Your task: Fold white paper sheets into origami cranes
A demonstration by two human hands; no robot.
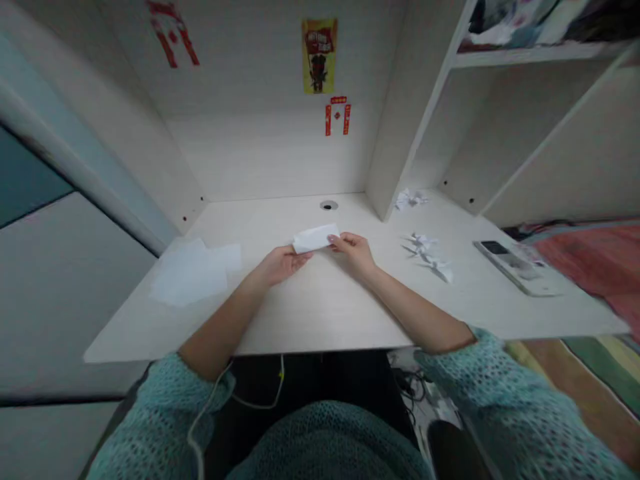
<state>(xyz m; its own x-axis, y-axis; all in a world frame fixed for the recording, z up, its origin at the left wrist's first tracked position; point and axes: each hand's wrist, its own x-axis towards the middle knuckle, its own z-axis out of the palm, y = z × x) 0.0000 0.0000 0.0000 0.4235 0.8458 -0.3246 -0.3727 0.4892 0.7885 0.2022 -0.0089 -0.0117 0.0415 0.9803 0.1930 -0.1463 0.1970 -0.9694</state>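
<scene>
A folded white paper [315, 238] lies at the middle of the pale desk [320, 313]. My left hand [281, 263] pinches its left end with closed fingers. My right hand [354, 248] grips its right end, fingers curled on the edge. Both forearms reach in from teal knitted sleeves at the bottom.
Flat white sheets [193, 272] lie at the desk's left. Several small folded paper figures [427, 255] sit to the right, another [409, 199] under the shelf. A remote control [515, 265] lies far right. A cable hole [329, 205] is at the back; a shelf divider [400, 133] rises right of it.
</scene>
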